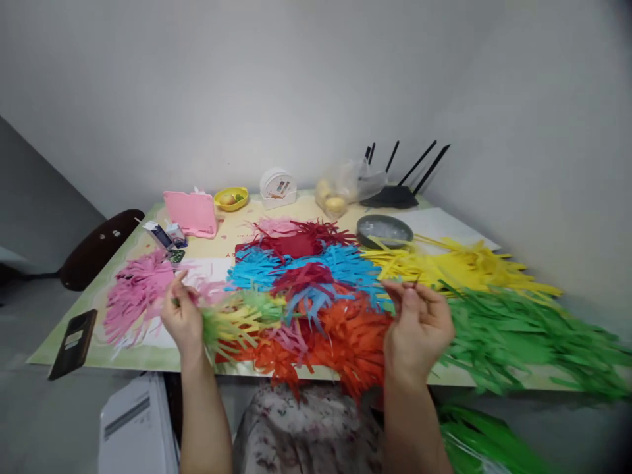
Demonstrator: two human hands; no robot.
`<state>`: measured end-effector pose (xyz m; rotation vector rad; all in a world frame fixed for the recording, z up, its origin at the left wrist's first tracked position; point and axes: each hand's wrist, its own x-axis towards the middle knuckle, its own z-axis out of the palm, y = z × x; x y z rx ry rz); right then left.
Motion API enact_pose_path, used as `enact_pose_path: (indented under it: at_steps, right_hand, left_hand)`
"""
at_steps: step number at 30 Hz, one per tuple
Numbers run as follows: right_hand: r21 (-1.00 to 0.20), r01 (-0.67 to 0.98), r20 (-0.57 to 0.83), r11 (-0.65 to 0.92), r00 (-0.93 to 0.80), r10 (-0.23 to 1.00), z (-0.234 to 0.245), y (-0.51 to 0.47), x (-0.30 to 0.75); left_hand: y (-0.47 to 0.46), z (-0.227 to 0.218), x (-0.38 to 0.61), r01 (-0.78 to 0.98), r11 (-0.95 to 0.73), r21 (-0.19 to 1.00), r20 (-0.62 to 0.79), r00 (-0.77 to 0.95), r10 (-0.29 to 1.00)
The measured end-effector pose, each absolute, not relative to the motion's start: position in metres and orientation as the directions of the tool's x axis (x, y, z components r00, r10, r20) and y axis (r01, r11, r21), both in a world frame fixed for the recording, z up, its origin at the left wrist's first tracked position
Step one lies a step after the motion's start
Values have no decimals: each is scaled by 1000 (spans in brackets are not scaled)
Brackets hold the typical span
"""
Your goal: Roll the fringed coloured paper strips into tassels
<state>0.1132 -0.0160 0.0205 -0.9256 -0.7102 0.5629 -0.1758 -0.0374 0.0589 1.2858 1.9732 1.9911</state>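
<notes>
Honestly, whatever you're pinching at this point, light fingertips are your friend. The left hand (182,313) is half curled, thumb and index raised, and I can't tell whether it has hold of anything; it sits between the pink fringe (141,286) and the yellow-green fringe (237,322). The right hand (419,322) looks drawn into a pinch, thumb up against the fingertips, with maybe something thin and dark at the tips, but it's too blurry to swear to. All the fringes are heaped across the table (232,230): blue fringe (340,260) in the middle, orange fringe (353,329) spilling over the near edge between the hands, and yellow fringe (459,263) plus green fringe (513,336) off to the right. I'd keep both hands a bit above the pile, 'cause those loose strips look like paper and would probably snag or tear if a wrist drags through them. Work from the tips, not the whole palm, and keep the pull gentle and even on both sides. Also watch that orange overhang; leaning on it could crease it or drag the lot forward.
</notes>
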Motion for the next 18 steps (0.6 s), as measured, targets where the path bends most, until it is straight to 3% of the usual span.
enact_pose_path:
  at_steps: [2,4,7,9,14,18]
  right_hand:
    - [-914,-57,322,401,497,806,21,-25,111]
    - [-947,18,315,320,226,922,27,-34,101]
    - [-947,140,267,289,-152,952,39,-42,83]
    - [-944,178,221,277,-281,934,43,-42,76]
    - [-983,47,149,178,-365,919,40,-36,76]
    - [-983,-48,182,177,-148,972,35,-37,77]
  left_hand:
    - [-45,50,-161,421,-157,893,377,-511,772]
    - [-52,43,-135,334,-128,934,209,-219,953]
    - [-54,37,-98,195,-82,977,55,139,989]
    - [-52,34,-85,112,-39,993,8,266,964]
    - [-47,26,-82,-33,80,996,-59,418,907]
    - [-47,28,-85,-69,1,998,27,411,911]
